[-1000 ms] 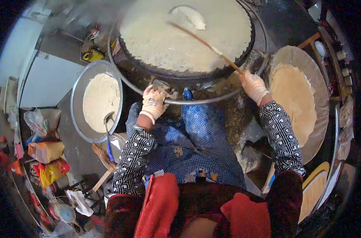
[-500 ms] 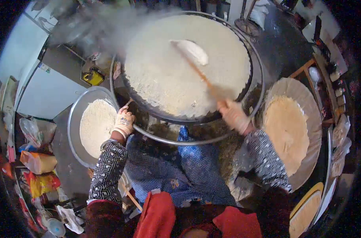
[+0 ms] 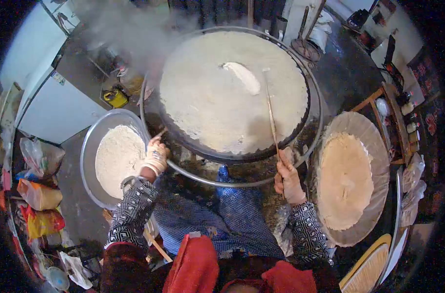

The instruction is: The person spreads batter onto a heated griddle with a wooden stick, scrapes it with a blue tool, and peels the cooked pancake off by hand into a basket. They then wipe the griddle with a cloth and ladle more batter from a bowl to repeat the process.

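My right hand [image 3: 288, 179], in a thin clear glove, is closed round a long wooden stick [image 3: 272, 115]. The stick reaches over a large round griddle [image 3: 160, 104] coated with a pale layer of batter [image 3: 203, 93]. A white elongated lump of batter or dough [image 3: 244, 78] lies on this layer, left of the stick's pale tip. My gloved left hand [image 3: 155, 157] is closed between the griddle's metal ring [image 3: 222, 183] and a metal basin [image 3: 88, 161] of pale batter or flour [image 3: 117, 158]. A thin brown stick-like end [image 3: 161, 132] pokes out above its fingers; the rest is hidden.
On the right stands a wide, plastic-lined round holder [image 3: 379, 205] with thin tan flatbreads [image 3: 347, 180]. A brush [image 3: 366, 268] lies below it. Steam [image 3: 134, 29] drifts at the back left. Bagged goods [image 3: 42, 195] sit on the far left, near a white cabinet [image 3: 61, 107].
The stick's tip has left the white lump's left end and swung to its right. My right hand has moved down and turned more upright. My left hand stays near the basin.
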Demonstrator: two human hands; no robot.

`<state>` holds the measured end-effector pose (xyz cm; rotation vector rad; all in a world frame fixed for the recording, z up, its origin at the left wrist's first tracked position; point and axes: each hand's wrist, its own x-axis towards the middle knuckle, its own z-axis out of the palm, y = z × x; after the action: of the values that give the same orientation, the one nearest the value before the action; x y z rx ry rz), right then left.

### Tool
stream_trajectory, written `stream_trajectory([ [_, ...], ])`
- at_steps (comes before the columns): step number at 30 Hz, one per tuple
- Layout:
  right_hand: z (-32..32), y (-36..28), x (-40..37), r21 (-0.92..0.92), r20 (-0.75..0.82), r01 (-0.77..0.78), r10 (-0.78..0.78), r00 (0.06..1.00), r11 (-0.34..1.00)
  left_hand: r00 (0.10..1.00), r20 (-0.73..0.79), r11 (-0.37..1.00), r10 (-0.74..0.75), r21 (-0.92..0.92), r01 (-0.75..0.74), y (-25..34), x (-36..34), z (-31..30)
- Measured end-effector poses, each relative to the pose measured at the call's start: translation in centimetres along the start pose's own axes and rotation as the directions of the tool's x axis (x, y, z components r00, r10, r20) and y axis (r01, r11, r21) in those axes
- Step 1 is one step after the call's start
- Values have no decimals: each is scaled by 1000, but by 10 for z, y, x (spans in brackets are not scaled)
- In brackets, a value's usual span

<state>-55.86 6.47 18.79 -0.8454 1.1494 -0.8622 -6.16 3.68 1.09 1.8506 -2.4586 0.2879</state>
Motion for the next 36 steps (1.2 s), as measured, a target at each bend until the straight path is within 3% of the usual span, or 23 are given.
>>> stream_trajectory([
  [3,1,8,11,61,79,-22,17,997,998,943,-324,989,-75,-147,28,66,-7,-8],
  [4,1,9,15,66,91,-34,28,995,997,993,-72,996,-88,-21,87,102,-4,-32],
  [5,2,7,18,70,104,-44,37,994,997,978,184,990,-95,117,74,138,0,-57],
  [8,11,-4,25,24,109,-86,83,991,996,975,161,975,-153,-134,176,242,15,-160],
  [9,13,-4,26,22,107,-79,76,991,997,951,304,940,-57,-305,153,266,20,-167],
  [10,15,-3,28,31,124,-102,97,987,994,963,268,898,-15,-419,130,291,22,-161],
  [12,23,-2,29,70,146,-121,110,983,990,997,-58,867,60,-492,-80,333,16,-174],
  [13,26,-2,28,66,143,-123,113,983,990,973,22,816,228,-549,-178,342,10,-184],
  [14,31,-1,27,43,138,-124,118,983,991,971,-20,752,236,-629,-196,343,3,-192],
  [17,48,9,23,45,120,-128,122,985,991,971,-26,615,239,-770,-172,301,-6,-228],
  [18,54,12,20,45,105,-108,103,989,993,992,-38,644,116,-758,-105,275,-13,-248],
  [19,61,15,17,46,89,-89,85,992,995,998,52,753,30,-657,12,248,-19,-245],
  [20,67,28,21,93,75,-64,57,996,994,986,-109,766,-127,-642,28,219,-35,-234],
  [21,75,30,17,101,82,-63,55,995,993,944,-139,758,-300,-635,148,187,-45,-236],
  [22,81,31,13,235,138,-129,98,986,963,890,-211,827,-404,-500,257,149,-72,-199],
  [23,85,33,9,360,199,-196,130,971,912,855,-31,832,-518,-251,495,115,-103,-179],
  [25,87,41,5,479,307,-203,54,950,854,570,244,584,-785,-15,811,87,-146,-175],
  [27,96,39,-7,581,189,-124,14,982,805,245,540,432,-805,251,866,69,-181,-159],
  [29,104,42,-21,578,128,-69,-6,992,813,182,525,354,-831,248,902,43,-239,-101],
  [31,105,45,-30,543,-116,84,-24,993,835,167,567,352,-807,233,907,32,-266,-94],
  [33,87,54,-32,503,-108,130,-87,990,854,148,603,342,-784,220,914,33,-279,-95],
  [35,72,57,-30,331,-12,65,-64,998,941,195,641,217,-742,-45,975,41,-281,-114],
  [36,67,54,-29,319,34,20,-33,999,947,308,536,256,-786,-172,951,42,-310,-90],
])
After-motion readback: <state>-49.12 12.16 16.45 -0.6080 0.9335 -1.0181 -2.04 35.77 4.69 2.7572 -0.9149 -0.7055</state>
